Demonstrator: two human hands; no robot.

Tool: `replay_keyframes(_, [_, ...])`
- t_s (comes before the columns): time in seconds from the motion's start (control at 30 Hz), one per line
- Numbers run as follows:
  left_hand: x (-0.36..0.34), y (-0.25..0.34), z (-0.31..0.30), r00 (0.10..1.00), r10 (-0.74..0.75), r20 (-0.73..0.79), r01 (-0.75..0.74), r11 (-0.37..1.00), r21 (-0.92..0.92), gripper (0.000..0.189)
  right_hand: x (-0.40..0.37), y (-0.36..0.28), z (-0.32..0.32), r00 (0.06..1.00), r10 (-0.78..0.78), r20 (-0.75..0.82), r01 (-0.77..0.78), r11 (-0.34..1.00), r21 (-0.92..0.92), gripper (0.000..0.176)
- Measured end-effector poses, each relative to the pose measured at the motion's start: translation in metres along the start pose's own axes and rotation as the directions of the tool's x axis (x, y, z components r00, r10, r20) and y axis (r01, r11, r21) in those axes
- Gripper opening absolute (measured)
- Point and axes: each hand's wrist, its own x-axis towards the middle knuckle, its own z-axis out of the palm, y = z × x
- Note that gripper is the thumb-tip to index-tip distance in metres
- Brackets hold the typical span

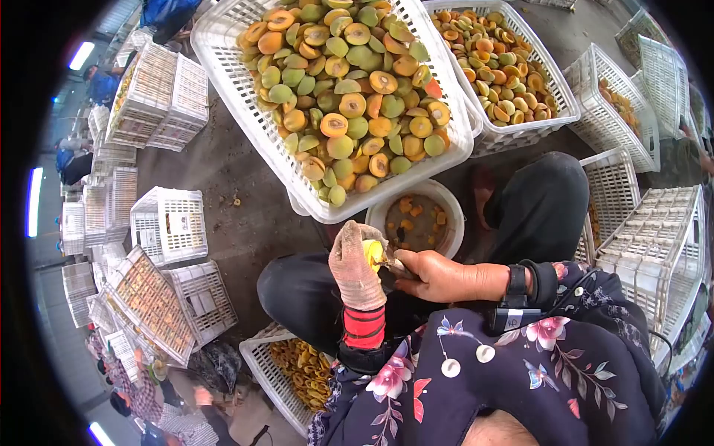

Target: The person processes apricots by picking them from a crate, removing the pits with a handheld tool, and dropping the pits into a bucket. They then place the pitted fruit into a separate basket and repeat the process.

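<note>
My left hand [358, 266], in a stained, light knit glove with a red cuff, is closed around a yellow apricot piece [372, 253]. My bare right hand [431, 276] grips a small knife [385, 260], mostly hidden by the fingers, its tip right at the fruit. Just beyond my hands, a white bucket [454, 218] stands on the floor with orange scraps and murky contents in it. Above it, a white crate [223, 56] is heaped with halved green and orange apricots [342, 89], some with stones still showing.
A second white crate [570, 111] of apricot halves adjoins at the upper right. By my left leg sits a crate [256, 355] of shrivelled brownish-yellow pieces. White crates [654, 223] crowd the right side, and stacked crates [160, 97] line the left. Other people [178, 424] are at the lower left.
</note>
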Motion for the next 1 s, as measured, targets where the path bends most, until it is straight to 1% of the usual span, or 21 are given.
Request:
replay_keyframes(0.03, [0.000, 0.000, 0.001, 0.997, 0.064, -0.045, -0.063, 0.998, 0.024, 0.039, 0.002, 0.000, 0.003, 0.998, -0.031, -0.049, 0.037, 0.993, 0.115, 0.027])
replay_keyframes(0.07, [0.000, 0.000, 0.003, 0.997, 0.065, -0.045, -0.064, 0.998, 0.026, 0.039, 0.003, 0.000, 0.003, 0.998, -0.032, -0.049, 0.038, 0.993, 0.116, 0.027])
replay_keyframes(0.13, [-0.002, -0.002, 0.005, 0.993, -0.004, -0.117, -0.012, 0.991, -0.136, 0.041, 0.004, -0.001, 0.000, 0.993, -0.081, -0.082, 0.082, 0.997, 0.004, 0.025])
replay_keyframes(0.17, [-0.003, -0.002, 0.004, 0.993, -0.005, -0.116, -0.011, 0.991, -0.134, 0.041, 0.007, -0.001, -0.007, 0.993, -0.081, -0.084, 0.082, 0.997, 0.006, 0.025])
replay_keyframes(0.23, [-0.007, -0.002, 0.002, 0.996, -0.094, 0.009, 0.094, 0.982, -0.166, 0.050, 0.010, 0.002, -0.028, 0.991, -0.092, 0.100, 0.127, 0.879, -0.459, 0.020])
replay_keyframes(0.27, [-0.006, -0.011, 0.000, 0.995, -0.104, -0.002, 0.102, 0.983, -0.153, 0.051, 0.010, 0.010, -0.032, 0.972, -0.216, 0.093, 0.230, 0.796, -0.560, 0.018])
replay_keyframes(0.37, [-0.007, -0.011, -0.005, 0.984, -0.172, 0.046, 0.177, 0.970, -0.167, 0.047, 0.009, 0.012, -0.028, 0.978, -0.179, 0.111, 0.209, 0.775, -0.596, 0.017])
replay_keyframes(0.4, [-0.006, -0.011, -0.005, 0.984, -0.172, 0.044, 0.177, 0.970, -0.170, 0.047, 0.008, 0.011, -0.021, 0.982, -0.168, 0.083, 0.185, 0.794, -0.579, 0.020])
replay_keyframes(0.43, [-0.006, -0.012, -0.007, 0.984, -0.177, 0.034, 0.180, 0.966, -0.183, 0.045, 0.005, 0.012, -0.014, 0.988, -0.149, 0.046, 0.154, 0.895, -0.419, 0.022])
replay_keyframes(0.5, [-0.004, -0.011, -0.011, 0.983, -0.183, 0.023, 0.184, 0.964, -0.191, 0.044, 0.002, 0.011, 0.004, 0.999, -0.044, -0.018, 0.040, 0.985, -0.166, 0.024])
replay_keyframes(0.57, [-0.003, -0.010, -0.011, 0.993, -0.117, -0.024, 0.113, 0.987, -0.111, 0.040, 0.001, 0.004, 0.012, 1.000, 0.005, 0.004, -0.005, 0.999, -0.044, 0.023])
replay_keyframes(0.63, [-0.002, -0.009, -0.010, 0.996, -0.072, -0.057, 0.068, 0.996, -0.063, 0.038, 0.001, 0.005, 0.022, 0.999, 0.012, -0.050, -0.005, 0.991, 0.134, 0.024])
replay_keyframes(0.67, [-0.002, -0.009, -0.009, 0.996, -0.021, -0.090, 0.020, 1.000, -0.019, 0.036, 0.005, 0.004, 0.028, 0.990, -0.052, -0.129, 0.073, 0.984, 0.165, 0.023])
replay_keyframes(0.7, [-0.002, -0.009, -0.008, 0.996, -0.021, -0.086, 0.020, 1.000, -0.019, 0.036, 0.002, 0.005, 0.026, 0.990, -0.051, -0.132, 0.073, 0.984, 0.164, 0.023])
replay_keyframes(0.73, [-0.003, -0.011, -0.008, 0.995, 0.030, -0.094, -0.030, 1.000, -0.002, 0.034, 0.003, -0.015, 0.010, 0.982, 0.182, 0.046, -0.187, 0.926, 0.329, 0.023])
replay_keyframes(0.77, [-0.003, -0.012, -0.007, 0.991, 0.084, -0.102, -0.083, 0.996, 0.015, 0.033, 0.005, -0.028, -0.001, 0.895, 0.367, 0.254, -0.445, 0.786, 0.430, 0.023])
replay_keyframes(0.8, [-0.002, -0.018, -0.008, 0.991, 0.085, -0.103, -0.084, 0.996, 0.014, 0.033, 0.005, -0.029, -0.005, 0.895, 0.367, 0.255, -0.444, 0.787, 0.428, 0.023])
replay_keyframes(0.87, [-0.002, -0.028, -0.006, 0.957, 0.234, -0.171, -0.230, 0.972, 0.045, 0.030, 0.004, -0.031, -0.008, 0.861, 0.340, 0.379, -0.509, 0.584, 0.632, 0.024])
replay_keyframes(0.9, [-0.003, -0.030, -0.007, 0.957, 0.234, -0.171, -0.230, 0.972, 0.043, 0.030, 0.005, -0.033, -0.010, 0.861, 0.341, 0.378, -0.509, 0.585, 0.631, 0.024])
replay_keyframes(0.97, [-0.009, -0.019, -0.004, 0.964, 0.205, -0.172, -0.202, 0.979, 0.033, 0.030, 0.007, -0.036, -0.009, 0.932, 0.304, 0.195, -0.355, 0.870, 0.342, 0.027])
replay_keyframes(1.0, [-0.010, -0.013, -0.004, 0.963, 0.205, -0.174, -0.202, 0.979, 0.033, 0.030, 0.007, -0.026, -0.003, 0.932, 0.304, 0.197, -0.356, 0.870, 0.341, 0.027])
